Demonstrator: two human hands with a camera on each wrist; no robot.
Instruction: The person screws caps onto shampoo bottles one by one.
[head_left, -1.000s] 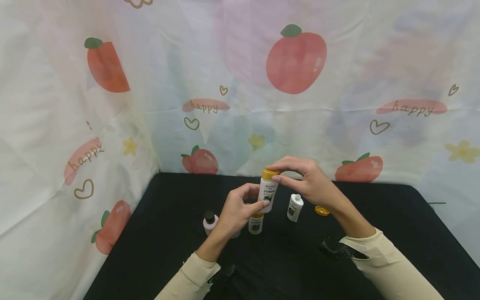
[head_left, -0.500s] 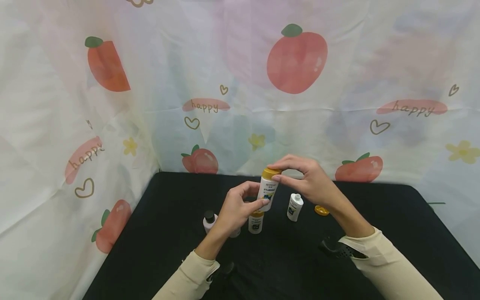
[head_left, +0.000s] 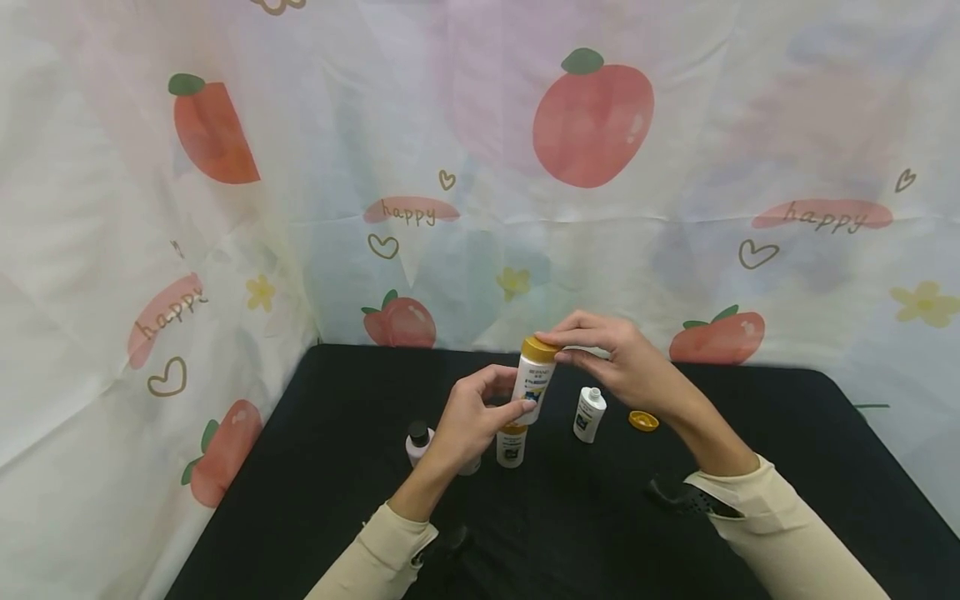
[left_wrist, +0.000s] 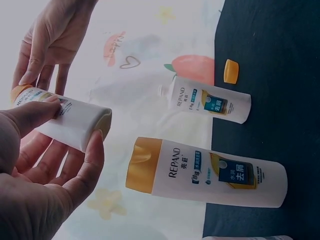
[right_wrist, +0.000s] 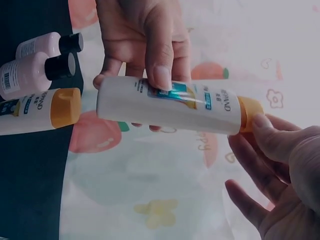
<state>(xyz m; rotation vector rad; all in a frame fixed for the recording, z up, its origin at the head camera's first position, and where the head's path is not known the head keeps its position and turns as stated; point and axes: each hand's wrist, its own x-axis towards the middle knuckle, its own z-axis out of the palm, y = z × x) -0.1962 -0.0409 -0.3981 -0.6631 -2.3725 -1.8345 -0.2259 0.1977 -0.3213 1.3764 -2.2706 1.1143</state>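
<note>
My left hand [head_left: 468, 417] grips a white shampoo bottle [head_left: 532, 382] around its body, raised above the table and slightly tilted. Its yellow cap [head_left: 537, 349] is on top, pinched between the thumb and fingers of my right hand [head_left: 622, 358]. In the right wrist view the thumb lies on the cap [right_wrist: 251, 115], while other fingers are spread out. Below the held bottle stands a similar shampoo bottle [left_wrist: 220, 172] with its cap on. To the right, another white bottle [head_left: 589, 417] stands with a bare neck, and a loose yellow cap [head_left: 642, 421] lies beside it.
Two pink bottles with black caps, one nearer [right_wrist: 25, 75] and one behind [right_wrist: 40, 46], stand left of the capped shampoo bottle; my left hand partly hides them in the head view. A black cloth [head_left: 585, 533] covers the table, with a printed curtain [head_left: 480, 275] behind.
The fingers of my right hand have shifted their hold on the cap, the thumb moving slightly right. My left hand keeps the bottle in nearly the same place.
</note>
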